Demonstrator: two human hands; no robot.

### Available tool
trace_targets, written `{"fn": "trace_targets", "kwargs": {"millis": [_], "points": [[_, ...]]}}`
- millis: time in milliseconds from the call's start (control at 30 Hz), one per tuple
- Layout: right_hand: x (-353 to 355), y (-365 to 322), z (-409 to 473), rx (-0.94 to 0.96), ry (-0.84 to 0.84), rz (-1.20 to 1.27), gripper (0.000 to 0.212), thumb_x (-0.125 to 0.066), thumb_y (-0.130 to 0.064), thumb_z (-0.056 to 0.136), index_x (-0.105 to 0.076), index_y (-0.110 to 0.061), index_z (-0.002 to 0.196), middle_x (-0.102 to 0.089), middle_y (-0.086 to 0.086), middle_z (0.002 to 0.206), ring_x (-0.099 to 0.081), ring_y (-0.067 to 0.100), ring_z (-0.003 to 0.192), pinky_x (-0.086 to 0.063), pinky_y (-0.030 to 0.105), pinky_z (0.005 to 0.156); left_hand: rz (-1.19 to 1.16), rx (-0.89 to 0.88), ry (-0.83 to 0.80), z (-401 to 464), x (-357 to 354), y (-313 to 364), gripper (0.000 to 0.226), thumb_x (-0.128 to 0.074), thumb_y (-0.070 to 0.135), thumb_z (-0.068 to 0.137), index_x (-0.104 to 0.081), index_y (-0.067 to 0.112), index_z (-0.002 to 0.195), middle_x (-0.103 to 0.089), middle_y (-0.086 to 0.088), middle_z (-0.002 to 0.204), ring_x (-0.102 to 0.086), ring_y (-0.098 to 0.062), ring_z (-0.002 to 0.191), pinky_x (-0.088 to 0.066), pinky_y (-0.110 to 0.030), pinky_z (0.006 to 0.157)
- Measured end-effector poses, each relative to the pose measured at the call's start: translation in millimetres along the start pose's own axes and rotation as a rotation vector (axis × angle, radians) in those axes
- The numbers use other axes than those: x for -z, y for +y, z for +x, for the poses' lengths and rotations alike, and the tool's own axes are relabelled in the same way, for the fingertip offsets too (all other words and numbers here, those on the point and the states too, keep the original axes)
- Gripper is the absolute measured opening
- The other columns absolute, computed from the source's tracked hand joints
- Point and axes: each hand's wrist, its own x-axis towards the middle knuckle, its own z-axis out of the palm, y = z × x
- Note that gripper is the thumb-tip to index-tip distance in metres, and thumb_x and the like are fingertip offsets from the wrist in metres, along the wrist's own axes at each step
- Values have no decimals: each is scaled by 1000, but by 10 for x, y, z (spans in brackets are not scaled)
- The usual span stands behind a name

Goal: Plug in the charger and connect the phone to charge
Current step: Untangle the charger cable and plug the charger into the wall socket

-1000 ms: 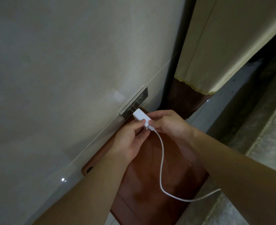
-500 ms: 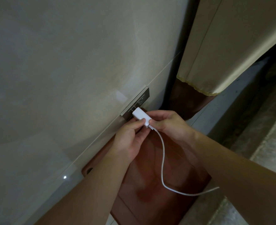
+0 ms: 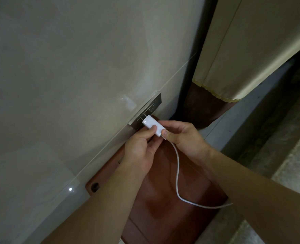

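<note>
- The left hand (image 3: 142,148) pinched the white charger (image 3: 153,126) between thumb and fingers (image 3: 150,132).
- The right hand (image 3: 184,138) gripped the charger's rear end, where the white cable (image 3: 177,175) left it.
- The charger's prongs met the grey wall socket (image 3: 150,107); how deep they sat was unclear.
- The cable hung in a loop over a reddish-brown wooden surface (image 3: 159,208) below.
- A cream curtain (image 3: 242,50) hung at the right.
</note>
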Motion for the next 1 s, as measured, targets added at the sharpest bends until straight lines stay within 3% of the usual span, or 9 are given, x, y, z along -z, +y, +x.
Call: {"fn": "trace_targets", "kwargs": {"millis": [233, 400, 567, 767, 933, 1000], "points": [[-127, 23, -13, 53, 37, 5, 32, -61, 1, 94, -66, 0, 126, -73, 17, 115, -69, 29, 110, -53, 42, 101, 23, 0, 23, 4, 59, 49, 30, -62, 0, 93, -65, -8, 122, -71, -25, 121, -70, -31, 113, -64, -34, 82], [-112, 10, 66, 43, 51, 35, 32, -63, 1, 93, -66, 3, 124, -73, 21, 112, -69, 35, 108, -53, 44, 101, 15, -12, 37, 23, -9, 92, 20, -60, -3, 94, -70, -4, 112, -76, -19, 107, -76, -23, 91, -64, -33, 78], [-93, -38, 106, 8, 28, 38, 31, -64, 1, 92, -68, 2, 122, -74, 21, 109, -70, 36, 106, -53, 48, 101, -12, -30, 74, -4, -61, 81, 14, -62, -6, 92, -74, 2, 92, -80, -14, 90, -78, -21, 84, -64, -36, 81], [-121, -47, 93, 1, 21, 24, 27, -62, 0, 94, -69, 0, 120, -75, 19, 108, -70, 23, 96, -54, 45, 100, 25, -33, 25, -31, -61, 82, 42, -60, -4, 93, -83, 14, 64, -80, -9, 81, -77, -18, 83, -59, -37, 91], [-111, -62, 82, -17, 27, -12, 27, -64, -4, 94, -69, -2, 120, -75, 15, 108, -72, 27, 103, -53, 44, 100, 32, -22, 13, -31, -49, 77, 39, -59, -2, 94, -82, 9, 65, -80, -10, 79, -78, -17, 80, -60, -35, 89], [-117, -70, 78, -33, 41, -11, 26, -64, -4, 94, -70, -2, 119, -76, 15, 107, -72, 28, 103, -54, 45, 100, 16, -11, 23, -25, -44, 74, 22, -60, -2, 94, -78, -1, 82, -80, -13, 80, -78, -19, 81, -62, -34, 85]]}}
